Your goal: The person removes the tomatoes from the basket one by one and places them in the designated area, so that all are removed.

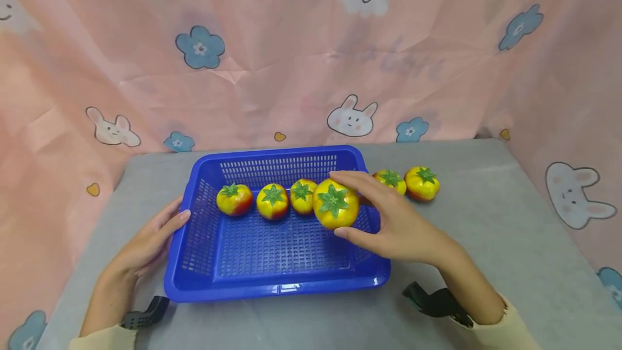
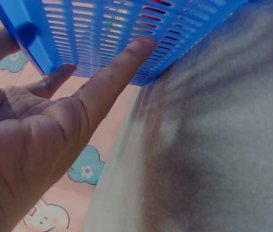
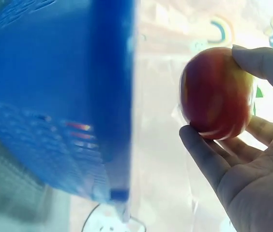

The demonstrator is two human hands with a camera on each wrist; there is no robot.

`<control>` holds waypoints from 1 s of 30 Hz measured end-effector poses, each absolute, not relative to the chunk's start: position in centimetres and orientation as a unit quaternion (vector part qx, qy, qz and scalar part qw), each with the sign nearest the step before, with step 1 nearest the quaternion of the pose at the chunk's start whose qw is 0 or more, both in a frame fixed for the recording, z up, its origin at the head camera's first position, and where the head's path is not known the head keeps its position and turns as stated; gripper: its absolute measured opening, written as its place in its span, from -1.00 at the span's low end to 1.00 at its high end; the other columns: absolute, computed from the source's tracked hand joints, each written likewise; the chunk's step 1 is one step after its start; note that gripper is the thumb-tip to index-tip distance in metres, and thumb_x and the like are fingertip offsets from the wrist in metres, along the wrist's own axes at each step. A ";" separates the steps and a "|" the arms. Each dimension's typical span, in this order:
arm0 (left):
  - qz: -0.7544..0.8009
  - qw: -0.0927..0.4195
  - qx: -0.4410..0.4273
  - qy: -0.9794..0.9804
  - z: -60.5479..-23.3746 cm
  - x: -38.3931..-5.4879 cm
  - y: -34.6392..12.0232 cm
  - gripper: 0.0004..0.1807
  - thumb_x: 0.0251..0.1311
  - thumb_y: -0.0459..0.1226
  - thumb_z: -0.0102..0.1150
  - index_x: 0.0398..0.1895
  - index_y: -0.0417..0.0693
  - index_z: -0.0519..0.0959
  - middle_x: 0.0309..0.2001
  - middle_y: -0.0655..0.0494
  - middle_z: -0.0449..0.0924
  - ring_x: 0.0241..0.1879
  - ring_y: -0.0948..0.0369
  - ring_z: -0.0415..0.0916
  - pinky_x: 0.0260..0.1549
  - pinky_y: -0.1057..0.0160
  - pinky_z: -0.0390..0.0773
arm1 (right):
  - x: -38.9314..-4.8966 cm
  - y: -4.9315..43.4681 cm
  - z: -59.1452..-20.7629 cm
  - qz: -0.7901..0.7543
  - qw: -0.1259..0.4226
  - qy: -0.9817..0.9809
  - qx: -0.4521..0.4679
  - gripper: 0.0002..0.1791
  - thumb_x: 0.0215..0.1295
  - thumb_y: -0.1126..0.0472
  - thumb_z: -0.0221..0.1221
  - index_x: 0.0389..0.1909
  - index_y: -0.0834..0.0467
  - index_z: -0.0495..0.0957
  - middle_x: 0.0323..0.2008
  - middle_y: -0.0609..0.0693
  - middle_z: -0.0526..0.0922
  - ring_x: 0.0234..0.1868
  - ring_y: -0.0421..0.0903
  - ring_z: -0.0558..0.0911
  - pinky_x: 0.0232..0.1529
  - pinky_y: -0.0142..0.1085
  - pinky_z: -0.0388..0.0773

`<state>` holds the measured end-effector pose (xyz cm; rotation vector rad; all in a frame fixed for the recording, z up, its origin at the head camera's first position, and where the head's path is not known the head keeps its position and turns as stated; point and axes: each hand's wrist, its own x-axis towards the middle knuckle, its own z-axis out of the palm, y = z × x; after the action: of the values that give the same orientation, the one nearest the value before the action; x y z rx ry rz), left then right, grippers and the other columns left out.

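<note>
My right hand (image 1: pixel 396 220) holds a yellow-and-red tomato (image 1: pixel 335 204) with a green star-shaped top, thumb and fingertips on opposite sides. It is above the right part of a blue plastic basket (image 1: pixel 277 289). In the right wrist view, the red underside of the tomato (image 3: pixel 216 94) shows beside the basket rim (image 3: pixel 112 96). Three similar tomatoes (image 1: pixel 272 201) stand in a row in the basket. At the basket's left side my left hand (image 1: pixel 148 239) grips the rim with the thumb on top; in the left wrist view its fingers (image 2: pixel 119 75) lie against the slotted outer wall.
Two more tomatoes (image 1: pixel 423 183) stand on the grey tabletop (image 1: pixel 495 220) right of the basket, one partly behind my right hand. A pink patterned cloth (image 1: pixel 272 69) hangs along the back and both sides.
</note>
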<state>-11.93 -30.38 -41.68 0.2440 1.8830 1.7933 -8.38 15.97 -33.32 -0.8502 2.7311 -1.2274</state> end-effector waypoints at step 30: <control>0.655 0.265 0.099 0.701 -41.4 -12.1 -30.3 -0.24 0.73 -0.12 -0.29 0.74 -0.12 -0.35 0.25 0.29 0.58 0.13 0.18 0.75 0.05 0.05 0.80 | -10.4 25.7 -36.7 -0.376 -0.107 0.914 -0.112 -0.12 0.23 0.26 0.51 0.54 0.11 0.33 0.40 0.22 0.41 0.33 0.23 0.49 0.18 -0.06 0.73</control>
<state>-12.15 -30.31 -41.35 0.2674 1.8940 1.7690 -10.41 25.74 -36.72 -0.3784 3.0836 -1.2687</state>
